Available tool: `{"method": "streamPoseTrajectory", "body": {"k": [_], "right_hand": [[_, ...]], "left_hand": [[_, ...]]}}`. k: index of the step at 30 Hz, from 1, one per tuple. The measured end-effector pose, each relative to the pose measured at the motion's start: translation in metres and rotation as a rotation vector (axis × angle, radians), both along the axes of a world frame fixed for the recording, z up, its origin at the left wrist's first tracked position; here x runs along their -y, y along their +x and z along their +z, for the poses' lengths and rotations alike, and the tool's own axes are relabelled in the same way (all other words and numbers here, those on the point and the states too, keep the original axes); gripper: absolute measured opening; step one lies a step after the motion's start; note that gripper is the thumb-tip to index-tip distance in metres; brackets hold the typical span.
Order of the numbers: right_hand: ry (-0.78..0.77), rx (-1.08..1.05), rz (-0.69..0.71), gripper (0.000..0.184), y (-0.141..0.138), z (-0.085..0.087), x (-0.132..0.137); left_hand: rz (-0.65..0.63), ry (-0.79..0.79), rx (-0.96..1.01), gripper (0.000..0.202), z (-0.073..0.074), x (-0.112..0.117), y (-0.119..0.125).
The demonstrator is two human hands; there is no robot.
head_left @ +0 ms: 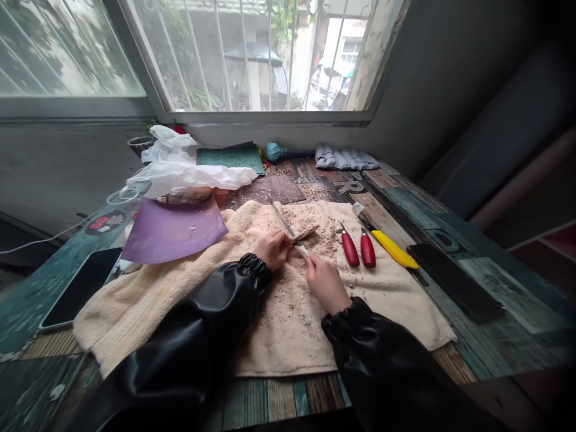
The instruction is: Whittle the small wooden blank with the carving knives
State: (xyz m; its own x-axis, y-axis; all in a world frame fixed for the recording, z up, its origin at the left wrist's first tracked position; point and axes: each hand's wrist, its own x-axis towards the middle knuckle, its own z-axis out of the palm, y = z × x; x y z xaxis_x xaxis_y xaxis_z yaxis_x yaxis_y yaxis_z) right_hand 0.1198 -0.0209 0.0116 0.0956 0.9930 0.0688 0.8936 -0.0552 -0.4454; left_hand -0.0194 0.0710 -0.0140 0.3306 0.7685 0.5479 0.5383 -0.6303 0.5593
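My right hand (327,282) is closed round the pale handle of a long, thin metal file (281,218), whose blade points away to the upper left. My left hand (273,249) pinches a slim piece of wood (308,233) that crosses the file close to its handle. Fingers partly cover where the two meet. Both hands are just above a beige towel (288,336) strewn with wood shavings. To the right of them lie two carving knives with red handles (350,249) (368,249) and a yellow-handled tool (395,249).
A purple sheet (175,231) curls up at the left, beside a tablet (81,288). Farther right is a black phone-like slab (456,281). White plastic bags (193,176), a green mat (231,160) and a grey padded packet (345,158) line the back under the window.
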Motion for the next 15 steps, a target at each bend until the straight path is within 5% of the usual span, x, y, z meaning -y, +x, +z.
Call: {"method": "streamPoseTrajectory", "body": {"k": [4,11,15], "right_hand": [[-0.001,-0.003,0.009,0.026,-0.004,0.003,0.0],[-0.017,0.002,0.003,0.026,-0.001,0.002,0.002],[-0.029,-0.007,-0.007,0.027,-0.008,0.004,-0.007]], "left_hand": [[0.119,-0.009,0.01,0.007,0.001,0.001,0.002],[0.044,-0.034,-0.013,0.006,0.0,-0.001,0.0],[0.142,-0.041,-0.027,0.007,0.002,-0.001,0.001]]}}
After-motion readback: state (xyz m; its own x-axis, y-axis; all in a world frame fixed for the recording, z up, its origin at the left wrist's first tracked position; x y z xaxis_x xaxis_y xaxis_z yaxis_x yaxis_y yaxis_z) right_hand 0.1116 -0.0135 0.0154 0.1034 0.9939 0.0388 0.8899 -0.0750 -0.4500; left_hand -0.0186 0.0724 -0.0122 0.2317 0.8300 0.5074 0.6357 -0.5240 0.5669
